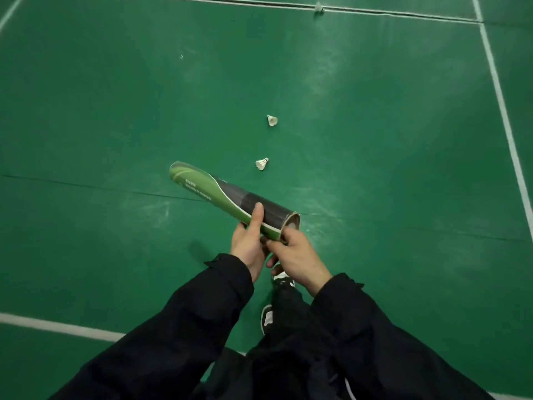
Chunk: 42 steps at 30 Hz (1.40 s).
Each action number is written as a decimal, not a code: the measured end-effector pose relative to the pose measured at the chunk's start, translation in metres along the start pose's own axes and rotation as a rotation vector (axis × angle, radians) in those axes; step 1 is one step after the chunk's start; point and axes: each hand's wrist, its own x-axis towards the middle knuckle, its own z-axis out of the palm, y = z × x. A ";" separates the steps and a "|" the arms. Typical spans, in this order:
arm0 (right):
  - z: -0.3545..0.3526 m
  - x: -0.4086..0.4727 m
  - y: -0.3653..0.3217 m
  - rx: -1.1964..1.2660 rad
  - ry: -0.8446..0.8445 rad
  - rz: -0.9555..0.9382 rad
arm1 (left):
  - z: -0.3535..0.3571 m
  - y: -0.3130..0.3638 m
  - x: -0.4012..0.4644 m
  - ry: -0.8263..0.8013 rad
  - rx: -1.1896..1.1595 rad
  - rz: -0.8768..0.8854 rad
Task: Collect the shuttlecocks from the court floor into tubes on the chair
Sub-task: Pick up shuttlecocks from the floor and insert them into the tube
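The left hand (248, 249) grips the tube (230, 202) near its open end, thumb laid along the barrel. The right hand (297, 259) pinches the rim of that same end (white shows inside the opening). The tube is held above the green court floor (375, 140), slanting up and left. Two shuttlecocks (262, 164) (272, 120) lie on the floor beyond the hands, apart from the tube; a third (318, 7) sits far off on a line.

Green court floor (115, 111) carries 3 shuttlecocks: near (262, 163), middle (272, 120), far (318, 7).

Tube (230, 197) in hands; two shuttlecocks (262, 164) ahead; possibly third (318, 7) far.
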 end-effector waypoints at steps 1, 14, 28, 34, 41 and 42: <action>0.001 0.016 -0.007 0.024 0.003 -0.003 | 0.001 0.011 0.014 -0.001 0.002 -0.010; 0.011 0.268 -0.109 0.125 0.072 0.063 | -0.013 0.185 0.252 0.149 -0.086 -0.052; 0.021 0.572 -0.024 0.263 0.304 0.411 | -0.024 0.206 0.572 0.127 0.135 -0.237; -0.009 0.723 0.116 -0.262 0.298 0.381 | -0.042 0.159 0.707 0.156 0.185 -0.299; -0.015 0.858 0.249 -0.837 -0.069 0.462 | -0.061 0.119 0.822 0.096 0.253 -0.314; -0.012 0.867 0.261 -0.891 -0.041 0.433 | -0.062 0.116 0.831 0.093 0.257 -0.316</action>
